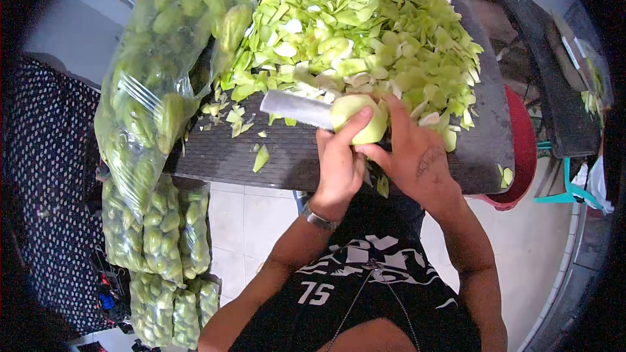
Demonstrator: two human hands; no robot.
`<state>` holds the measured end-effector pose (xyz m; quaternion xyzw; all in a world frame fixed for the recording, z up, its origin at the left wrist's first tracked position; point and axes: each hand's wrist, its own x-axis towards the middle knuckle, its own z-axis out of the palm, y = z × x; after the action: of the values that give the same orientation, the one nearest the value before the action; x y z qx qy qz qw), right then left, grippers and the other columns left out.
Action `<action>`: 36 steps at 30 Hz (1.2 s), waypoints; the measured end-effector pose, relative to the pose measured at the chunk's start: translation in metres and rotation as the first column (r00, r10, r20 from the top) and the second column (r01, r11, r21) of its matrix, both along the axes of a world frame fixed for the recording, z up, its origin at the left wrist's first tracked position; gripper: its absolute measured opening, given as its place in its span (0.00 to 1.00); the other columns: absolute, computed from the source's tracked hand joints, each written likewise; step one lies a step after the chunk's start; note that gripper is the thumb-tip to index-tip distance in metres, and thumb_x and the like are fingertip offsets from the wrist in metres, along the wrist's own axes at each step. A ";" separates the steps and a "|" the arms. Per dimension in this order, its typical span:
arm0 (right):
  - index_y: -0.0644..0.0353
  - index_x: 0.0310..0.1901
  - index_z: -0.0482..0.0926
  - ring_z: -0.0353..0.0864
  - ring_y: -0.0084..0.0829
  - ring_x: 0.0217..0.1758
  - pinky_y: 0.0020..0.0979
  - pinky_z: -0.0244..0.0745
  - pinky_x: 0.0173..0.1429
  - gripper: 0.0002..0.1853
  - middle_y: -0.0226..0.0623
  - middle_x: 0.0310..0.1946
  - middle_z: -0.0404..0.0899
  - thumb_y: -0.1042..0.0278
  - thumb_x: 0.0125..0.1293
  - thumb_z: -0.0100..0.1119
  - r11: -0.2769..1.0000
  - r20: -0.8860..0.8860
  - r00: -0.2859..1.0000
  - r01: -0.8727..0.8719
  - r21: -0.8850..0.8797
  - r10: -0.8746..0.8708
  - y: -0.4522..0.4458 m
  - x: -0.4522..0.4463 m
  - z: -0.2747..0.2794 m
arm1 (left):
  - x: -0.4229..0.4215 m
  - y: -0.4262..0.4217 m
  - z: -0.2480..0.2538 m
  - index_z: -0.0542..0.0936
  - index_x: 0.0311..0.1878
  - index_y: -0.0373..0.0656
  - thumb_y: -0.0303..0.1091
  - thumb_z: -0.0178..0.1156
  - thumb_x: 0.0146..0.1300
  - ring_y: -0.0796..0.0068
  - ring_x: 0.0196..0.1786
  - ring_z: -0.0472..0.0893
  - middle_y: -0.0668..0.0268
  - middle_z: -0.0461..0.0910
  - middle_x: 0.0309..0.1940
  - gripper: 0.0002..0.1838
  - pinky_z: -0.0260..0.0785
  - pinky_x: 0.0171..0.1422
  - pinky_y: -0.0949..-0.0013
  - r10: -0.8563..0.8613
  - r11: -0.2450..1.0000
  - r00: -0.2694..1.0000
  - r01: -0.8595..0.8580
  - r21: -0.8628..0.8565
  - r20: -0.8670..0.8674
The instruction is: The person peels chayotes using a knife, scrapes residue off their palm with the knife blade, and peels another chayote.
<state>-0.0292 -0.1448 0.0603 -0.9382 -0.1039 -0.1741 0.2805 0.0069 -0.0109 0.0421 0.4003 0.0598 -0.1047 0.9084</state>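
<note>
A pale, peeled chayote (358, 117) is held between both hands just over the near edge of the dark table. My left hand (341, 153) has its fingers bent at the near left of the chayote, thumb on its face, beside a wide knife blade (295, 108) that points left; the knife's handle is hidden. My right hand (414, 150) wraps round the chayote's right side, with its thumb below. Behind them a big heap of green peelings (365, 39) covers much of the table (222, 156).
A large clear bag of green chayotes (150, 85) lies at the table's left. Several smaller filled bags (160, 228) stand on the floor below it. A red tub (521, 150) sits under the table's right edge, near a teal stool (566, 189).
</note>
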 end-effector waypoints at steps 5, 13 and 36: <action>0.66 0.73 0.59 0.88 0.49 0.43 0.46 0.82 0.47 0.45 0.53 0.49 0.84 0.49 0.63 0.68 0.982 -0.210 0.975 -0.112 -0.153 0.078 0.001 -0.001 0.001 | -0.013 -0.007 -0.004 0.83 0.51 0.33 0.23 0.70 0.63 0.76 0.43 0.84 0.64 0.86 0.43 0.14 0.76 0.48 0.71 0.100 0.992 0.993 -0.105 0.068 0.067; 0.63 0.73 0.57 0.85 0.62 0.45 0.55 0.78 0.48 0.41 0.63 0.39 0.84 0.58 0.65 0.67 0.992 -0.319 0.946 -0.089 -0.084 0.058 -0.006 -0.002 0.001 | -0.009 -0.001 -0.010 0.79 0.55 0.32 0.20 0.70 0.61 0.75 0.47 0.84 0.63 0.84 0.47 0.19 0.76 0.53 0.71 -0.061 0.998 0.993 0.059 0.025 0.101; 0.55 0.59 0.71 0.57 0.14 0.12 0.20 0.52 0.13 0.22 0.20 0.17 0.61 0.45 0.78 0.55 0.262 -0.383 0.409 0.322 0.910 0.828 -0.028 -0.001 -0.004 | 0.028 0.029 -0.001 0.67 0.70 0.32 0.41 0.83 0.43 0.60 0.63 0.81 0.49 0.80 0.61 0.52 0.72 0.70 0.57 -0.558 0.806 0.694 0.584 0.099 0.456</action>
<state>-0.0299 -0.1724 0.0564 -0.4825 -0.0162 0.3633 0.7968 0.0348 0.0181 0.0413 0.3873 -0.2888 -0.2842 0.8281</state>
